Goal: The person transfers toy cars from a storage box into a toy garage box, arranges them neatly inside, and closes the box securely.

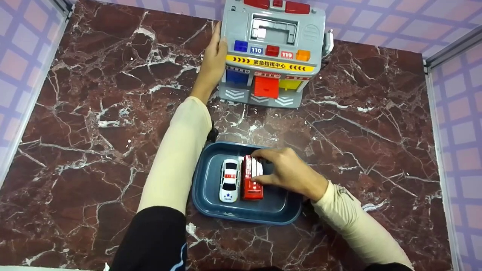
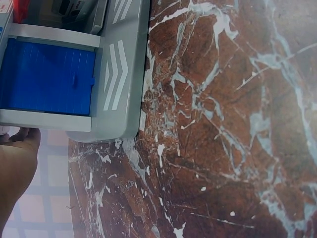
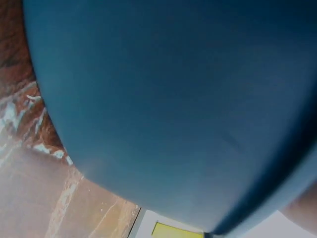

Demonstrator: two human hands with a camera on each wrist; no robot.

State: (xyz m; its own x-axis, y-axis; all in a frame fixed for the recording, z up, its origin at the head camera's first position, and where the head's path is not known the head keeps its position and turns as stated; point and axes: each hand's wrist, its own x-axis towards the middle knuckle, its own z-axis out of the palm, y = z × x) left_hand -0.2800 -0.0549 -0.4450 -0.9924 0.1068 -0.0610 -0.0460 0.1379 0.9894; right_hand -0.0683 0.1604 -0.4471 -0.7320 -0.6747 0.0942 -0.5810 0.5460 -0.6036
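Observation:
A red toy fire truck lies in a dark blue tray, with my right hand pinching it between thumb and fingers. White parts show beside the truck's top, partly hidden by that hand. To its left is a white toy police car with a red light bar. My left hand rests along the left side of a grey toy emergency station, fingers extended. The station has a blue door, a red door tilted outward and a yellow door. In the right wrist view, the tray's outer wall covers most of the picture.
The brown-red marbled tabletop spreads around the tray and station. Checked lilac panels stand along the back and both sides. A grey-white handset-like part sticks out from the station's right side.

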